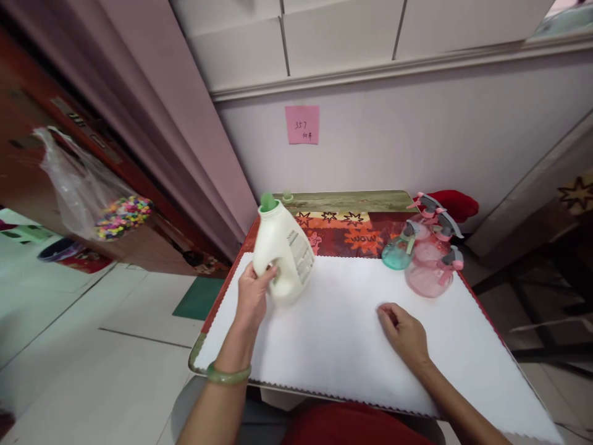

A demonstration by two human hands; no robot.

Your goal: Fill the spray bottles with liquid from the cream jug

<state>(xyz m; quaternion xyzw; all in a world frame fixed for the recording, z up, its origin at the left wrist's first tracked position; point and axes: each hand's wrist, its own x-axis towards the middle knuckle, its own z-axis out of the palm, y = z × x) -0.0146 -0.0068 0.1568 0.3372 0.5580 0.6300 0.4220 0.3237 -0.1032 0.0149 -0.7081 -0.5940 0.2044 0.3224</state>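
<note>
My left hand (254, 290), a green bangle on its wrist, is closed round the handle of a cream laundry detergent jug (281, 244). The jug leans slightly left over the white table cover, its green spout (267, 202) showing uncapped at the top. I cannot tell whether its base touches the cover. My right hand (404, 334) is at the right of the cover, fingers curled in a loose fist with nothing visible in them. Beyond it stand a teal spray bottle (395, 252) and several pink spray bottles (428, 278) with grey triggers.
A small pale-green cap-like piece (288, 197) sits at the table's back edge. Behind the spray bottles is a red cloth-like item (451, 204). A pink note (302, 124) is on the wall. From the door at left hangs a plastic bag of colourful pieces (123, 216).
</note>
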